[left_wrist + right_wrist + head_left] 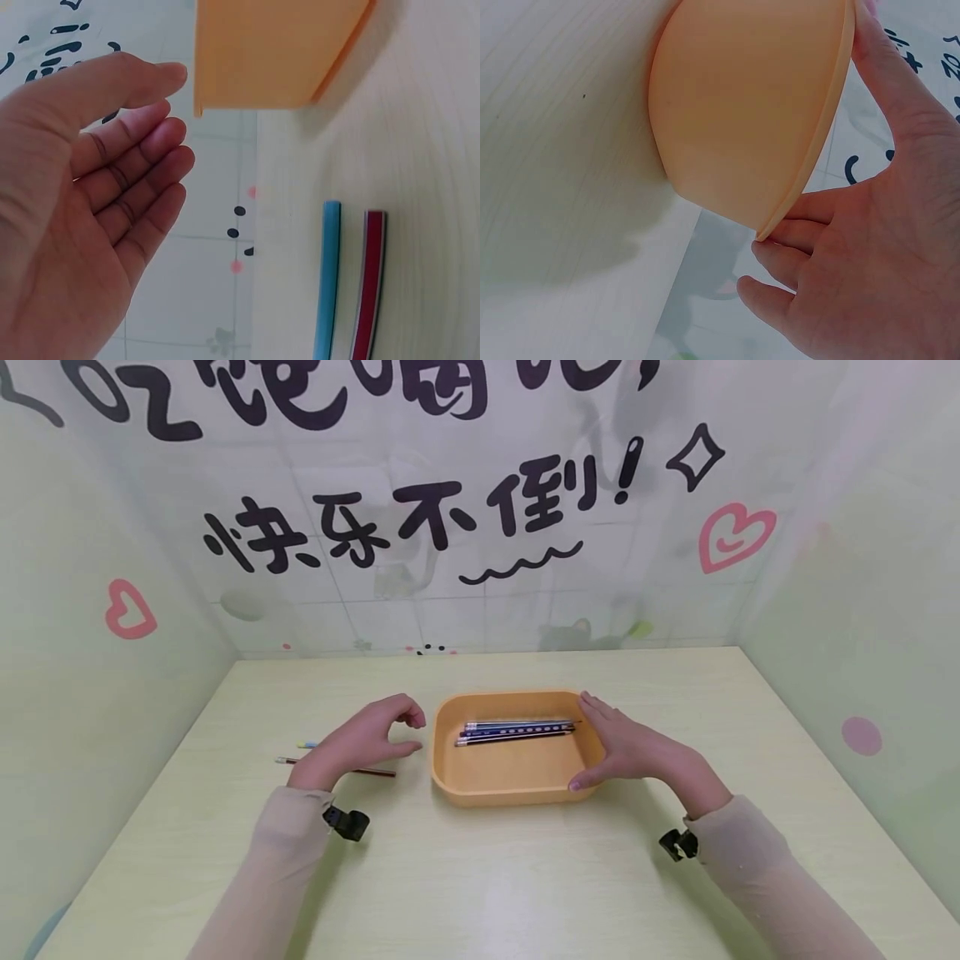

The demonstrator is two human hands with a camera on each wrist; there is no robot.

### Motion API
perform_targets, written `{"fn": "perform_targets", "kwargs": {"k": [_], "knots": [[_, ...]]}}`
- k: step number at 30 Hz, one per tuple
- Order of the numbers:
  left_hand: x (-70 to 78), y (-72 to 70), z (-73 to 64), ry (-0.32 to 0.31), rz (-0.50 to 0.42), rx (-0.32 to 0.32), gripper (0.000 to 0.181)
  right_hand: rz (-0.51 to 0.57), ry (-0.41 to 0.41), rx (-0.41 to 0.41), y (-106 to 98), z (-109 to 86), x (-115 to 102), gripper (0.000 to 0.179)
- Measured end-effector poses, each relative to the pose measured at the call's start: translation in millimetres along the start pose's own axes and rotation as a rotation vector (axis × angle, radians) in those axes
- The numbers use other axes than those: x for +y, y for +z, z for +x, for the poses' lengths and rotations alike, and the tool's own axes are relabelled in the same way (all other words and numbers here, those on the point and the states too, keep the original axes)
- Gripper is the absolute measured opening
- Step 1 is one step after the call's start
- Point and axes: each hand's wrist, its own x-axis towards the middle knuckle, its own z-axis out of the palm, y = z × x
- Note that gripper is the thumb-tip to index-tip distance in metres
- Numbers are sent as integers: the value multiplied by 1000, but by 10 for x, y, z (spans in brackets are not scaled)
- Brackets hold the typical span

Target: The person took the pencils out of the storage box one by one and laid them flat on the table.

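Orange tray (517,772), left hand (360,739) partly hiding loose pencils (370,285)

Long plain sleeves (251,868), pale pinkish beige; small black boxy devices (347,823) at both cuffs (288,806).

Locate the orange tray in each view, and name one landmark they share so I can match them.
Head: the orange tray sits slightly right of and below centre, between the left hand and right hand.
Left wrist: at the top, slightly right of centre, partly cut off.
Right wrist: upper middle, cut off by the top edge.
Shared landmark: the pale tabletop, on the right in the left wrist view, left in the right wrist view.
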Motion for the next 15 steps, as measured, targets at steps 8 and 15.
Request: {"fn": "perform_targets", "kwargs": {"k": [8,15], "knots": [[142,34,120,24,-19,-27,28,-4,-3,-3,0,5,8,127],[224,90,213,59,-43,-45,29,-10,-1,-2,6,10,13,128]]}}
